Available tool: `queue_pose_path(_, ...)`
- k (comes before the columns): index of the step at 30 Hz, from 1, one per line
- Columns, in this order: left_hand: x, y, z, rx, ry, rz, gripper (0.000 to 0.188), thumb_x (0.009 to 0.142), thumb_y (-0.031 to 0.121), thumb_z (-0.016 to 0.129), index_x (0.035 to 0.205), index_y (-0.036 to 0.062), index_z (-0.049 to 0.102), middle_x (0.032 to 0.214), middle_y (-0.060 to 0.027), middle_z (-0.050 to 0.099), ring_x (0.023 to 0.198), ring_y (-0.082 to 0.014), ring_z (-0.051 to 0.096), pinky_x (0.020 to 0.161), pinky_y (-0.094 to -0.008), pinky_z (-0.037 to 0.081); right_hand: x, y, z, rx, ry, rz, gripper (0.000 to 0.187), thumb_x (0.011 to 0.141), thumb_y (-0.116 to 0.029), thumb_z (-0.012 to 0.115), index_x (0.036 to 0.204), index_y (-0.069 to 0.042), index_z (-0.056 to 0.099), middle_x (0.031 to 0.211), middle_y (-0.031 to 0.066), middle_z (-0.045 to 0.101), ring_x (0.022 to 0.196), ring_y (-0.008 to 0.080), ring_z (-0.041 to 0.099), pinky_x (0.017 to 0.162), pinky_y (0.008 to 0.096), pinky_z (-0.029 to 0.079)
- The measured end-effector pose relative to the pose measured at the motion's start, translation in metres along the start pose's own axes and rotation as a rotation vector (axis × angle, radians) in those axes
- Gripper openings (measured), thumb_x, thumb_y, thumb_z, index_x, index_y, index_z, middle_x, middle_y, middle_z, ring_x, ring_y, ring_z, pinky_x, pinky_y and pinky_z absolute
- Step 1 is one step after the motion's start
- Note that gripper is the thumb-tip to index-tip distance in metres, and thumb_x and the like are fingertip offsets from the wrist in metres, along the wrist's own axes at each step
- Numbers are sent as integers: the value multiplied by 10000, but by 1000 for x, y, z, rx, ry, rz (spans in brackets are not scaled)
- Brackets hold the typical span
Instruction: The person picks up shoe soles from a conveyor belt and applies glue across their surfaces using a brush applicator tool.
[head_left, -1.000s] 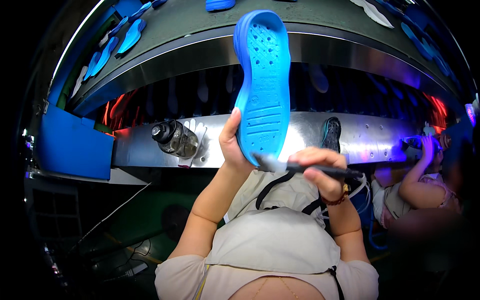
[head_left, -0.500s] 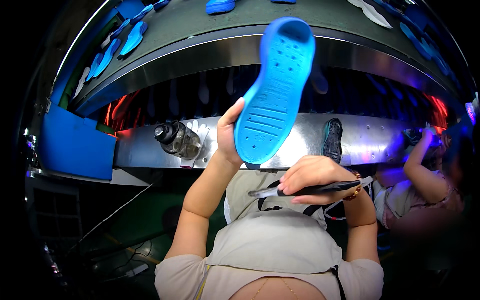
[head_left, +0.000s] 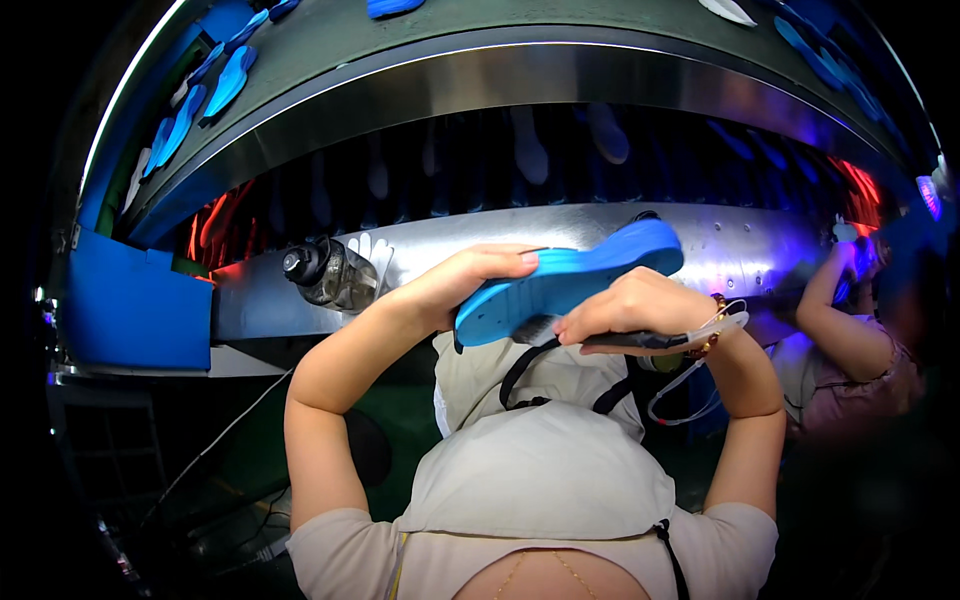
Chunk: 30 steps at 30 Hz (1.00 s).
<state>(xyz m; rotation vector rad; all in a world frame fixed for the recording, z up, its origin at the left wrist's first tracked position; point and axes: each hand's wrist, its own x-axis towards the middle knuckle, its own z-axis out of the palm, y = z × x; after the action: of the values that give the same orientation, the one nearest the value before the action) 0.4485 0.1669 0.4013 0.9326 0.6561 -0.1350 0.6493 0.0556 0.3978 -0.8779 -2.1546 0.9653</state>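
Observation:
A bright blue shoe sole is tilted nearly edge-on above the metal ledge, its heel end toward the right. My left hand is closed around its left end, thumb along the upper edge. Below the sole, my right hand pinches a dark-handled brush. The brush's pale tip points left, close against the sole's near face; I cannot tell whether they touch. A beaded bracelet and a pale strap loop circle my right wrist.
On the metal ledge, a dark-capped bottle stands beside a white glove. Behind, a green conveyor belt carries blue soles and pale pieces. More soles hang in the dark below it. A co-worker's arm reaches in at right.
My left hand has turned the sole from upright to lying sideways and lowered it. My right hand has risen, bringing the brush against or near the sole.

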Motion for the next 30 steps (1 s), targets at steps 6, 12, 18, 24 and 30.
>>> queue_pose_path(6,-5,-12,-9,-54,38,-17,577,800,361,549,1226,-12,438,1124,-170,527,981,-217,541,842,-315,428,-2,4,-17,51,12,0,160,737,-121,619,887,-64,612,882,100,635,787,263,606,660,325,483)
queue_pose_path(12,-7,-15,-11,5,173,-38,531,827,369,526,1208,5,461,1059,-154,557,889,-196,576,767,-290,458,-9,3,-21,-114,-278,263,185,725,-114,657,884,-28,616,904,107,638,823,252,612,714,305,483)
queue_pose_path(18,-9,-16,-21,-14,181,26,493,843,335,509,1189,-13,461,1036,-157,561,878,-192,581,730,-294,483,-21,49,-12,198,67,243,207,724,-73,677,902,20,623,910,139,640,854,226,623,765,305,490)
queue_pose_path(24,3,-28,-33,-147,201,125,456,862,292,486,1200,-12,447,1037,-147,558,881,-191,579,729,-305,492,-11,27,-7,281,63,341,232,727,-167,672,891,-5,645,775,105,656,702,173,632,646,256,486)
queue_pose_path(30,28,-27,-11,-123,132,225,432,874,211,480,1243,0,411,992,-105,568,819,-125,576,703,-231,480,38,16,12,228,277,452,202,779,-214,612,805,-14,622,709,91,625,624,161,597,591,252,458)
